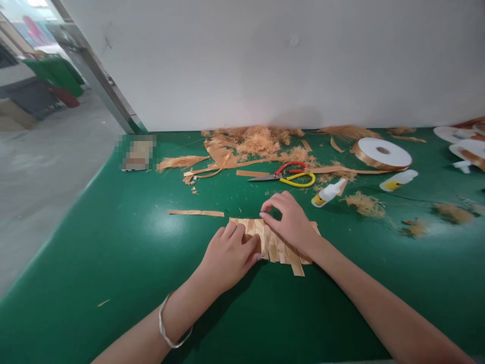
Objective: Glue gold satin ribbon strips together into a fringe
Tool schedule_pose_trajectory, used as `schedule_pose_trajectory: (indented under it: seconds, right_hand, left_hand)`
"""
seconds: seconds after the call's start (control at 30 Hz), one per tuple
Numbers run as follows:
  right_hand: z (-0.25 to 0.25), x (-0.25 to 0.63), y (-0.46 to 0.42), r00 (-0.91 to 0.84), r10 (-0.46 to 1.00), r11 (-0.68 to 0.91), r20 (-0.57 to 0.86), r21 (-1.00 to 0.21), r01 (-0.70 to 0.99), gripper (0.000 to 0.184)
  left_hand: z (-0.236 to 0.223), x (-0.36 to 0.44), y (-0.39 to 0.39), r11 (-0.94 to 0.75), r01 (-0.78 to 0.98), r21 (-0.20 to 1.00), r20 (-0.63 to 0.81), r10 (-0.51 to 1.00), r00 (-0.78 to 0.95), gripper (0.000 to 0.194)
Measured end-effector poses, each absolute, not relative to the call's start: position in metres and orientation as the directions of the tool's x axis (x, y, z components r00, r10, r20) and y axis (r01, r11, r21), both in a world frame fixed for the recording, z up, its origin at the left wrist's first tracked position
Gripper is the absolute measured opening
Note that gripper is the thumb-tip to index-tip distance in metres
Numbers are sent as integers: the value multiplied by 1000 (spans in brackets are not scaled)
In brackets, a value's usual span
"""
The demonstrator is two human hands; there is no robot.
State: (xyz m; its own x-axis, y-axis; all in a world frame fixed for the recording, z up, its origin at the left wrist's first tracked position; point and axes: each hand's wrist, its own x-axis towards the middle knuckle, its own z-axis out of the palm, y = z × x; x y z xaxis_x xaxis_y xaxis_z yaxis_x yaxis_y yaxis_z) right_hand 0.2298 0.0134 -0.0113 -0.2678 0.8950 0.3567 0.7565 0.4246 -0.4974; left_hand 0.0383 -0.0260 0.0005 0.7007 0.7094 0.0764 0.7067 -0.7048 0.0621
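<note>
A row of tan ribbon strips (280,247) lies side by side on the green tabletop, wrinkled, with one strip sticking out at the lower right. My left hand (231,253) presses on the left part of it, fingers bent, with thumb and forefinger closed near a strip's lower end. At the upper edge, my right hand (288,220) has thumb and forefinger together in a pinch; what is between the tips is too small to make out. The heel of that hand covers part of the strips. A loose narrow strip (196,213) lies to the upper left.
Behind my hands are scissors (284,175) with red and yellow handles, a glue bottle (329,193), another white bottle (399,180) and a ribbon roll (382,153). Frayed fibres (259,141) pile against the white wall (265,65). A blurred-out phone-like object (137,154) sits far left.
</note>
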Motion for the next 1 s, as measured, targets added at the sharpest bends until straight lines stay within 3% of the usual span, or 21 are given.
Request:
schedule_pose_trajectory:
  seconds: [0.13,0.27,0.37,0.77,1.0]
  right_hand:
    - [-9,234,2,-266,823,501,503,-419,757,8]
    - [-17,238,-14,-427,746,600,511,-238,764,16]
    - [-22,239,-21,-491,711,638,504,-167,752,23]
    - [-22,235,-18,-516,738,609,435,-100,787,30]
    - [-23,235,-19,-506,745,609,435,-134,782,30]
  left_hand:
    - [1,38,-26,-704,705,79,78,710,700,29]
    - [1,37,-26,-704,705,82,77,710,700,28]
    - [1,37,-26,-708,700,88,79,706,704,28]
    - [1,39,-25,-721,690,68,110,693,713,26]
    - [-1,39,-25,-720,692,51,109,693,712,27]
